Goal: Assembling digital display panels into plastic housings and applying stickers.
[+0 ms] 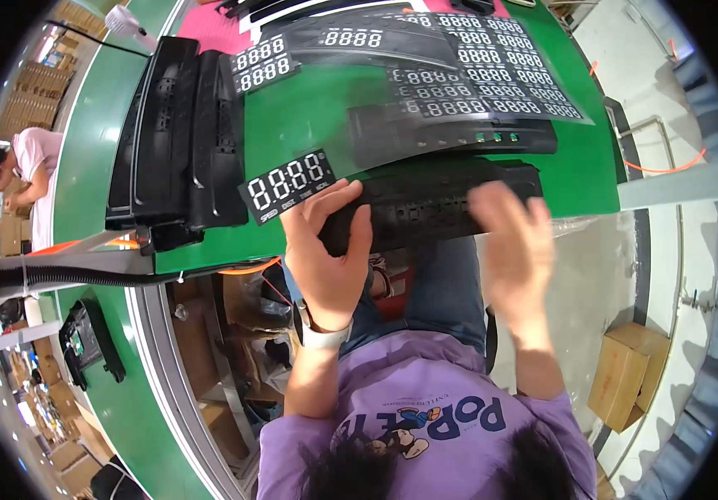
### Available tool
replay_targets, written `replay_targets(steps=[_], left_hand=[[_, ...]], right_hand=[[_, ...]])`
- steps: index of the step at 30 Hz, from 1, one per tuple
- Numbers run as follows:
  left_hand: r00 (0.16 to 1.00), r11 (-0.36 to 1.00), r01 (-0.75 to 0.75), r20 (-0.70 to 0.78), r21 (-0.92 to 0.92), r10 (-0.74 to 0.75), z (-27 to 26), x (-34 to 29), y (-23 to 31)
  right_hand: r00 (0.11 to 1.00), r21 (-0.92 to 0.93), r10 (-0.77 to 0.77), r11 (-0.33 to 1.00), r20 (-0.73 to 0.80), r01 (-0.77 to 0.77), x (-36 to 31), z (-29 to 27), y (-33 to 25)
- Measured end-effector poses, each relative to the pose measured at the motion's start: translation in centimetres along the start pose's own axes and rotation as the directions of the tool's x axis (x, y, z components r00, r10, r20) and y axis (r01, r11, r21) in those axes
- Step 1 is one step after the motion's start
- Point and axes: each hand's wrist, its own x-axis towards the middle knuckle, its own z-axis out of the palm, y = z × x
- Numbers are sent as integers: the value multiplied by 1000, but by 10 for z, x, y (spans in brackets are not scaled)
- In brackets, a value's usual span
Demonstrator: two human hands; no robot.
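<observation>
A long black plastic housing (pixel 426 204) lies along the near edge of the green table, with slots and small holes in its middle. My left hand (pixel 330 258) is closed round its left end, thumb and fingers apart across the black part. At those fingertips sits a black display label (pixel 290 185) with white segment digits; whether the fingers pinch it or only touch it, I cannot tell. My right hand (pixel 517 242) is smeared by motion over the housing's right part, its fingers pointing away from me.
A clear sheet of digit labels (pixel 517 71) overlaps another black housing (pixel 459 142) beyond. Smaller label pieces (pixel 261 65) lie left of it. Several black housings (pixel 163 133) stack at the left. A cardboard box (pixel 626 375) stands on the floor at right; another person (pixel 30 171) works far left.
</observation>
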Motion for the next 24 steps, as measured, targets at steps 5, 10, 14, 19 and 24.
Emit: replay_targets(steps=[5, 10, 14, 19, 24], left_hand=[[998, 1000, -25, -54, 15, 25, -7, 2, 10], [859, 935, -336, 369, -114, 354, -32, 9, 44], [728, 923, -303, 568, -235, 384, -31, 1, 48], [675, 927, -272, 635, -259, 376, -26, -1, 41], [862, 948, -318, 422, 21, 280, -25, 0, 38]], right_hand=[[974, -192, 15, 980, -228, -60, 8, -45, 9], [992, 153, -20, 988, 122, 1, 13, -40, -48], [915, 117, -287, 957, 284, 264, 21, -39, -58], [875, 78, -229, 973, 427, 217, 18, -47, -52], [950, 63, -178, 984, 257, 168, 24, -52, -40]])
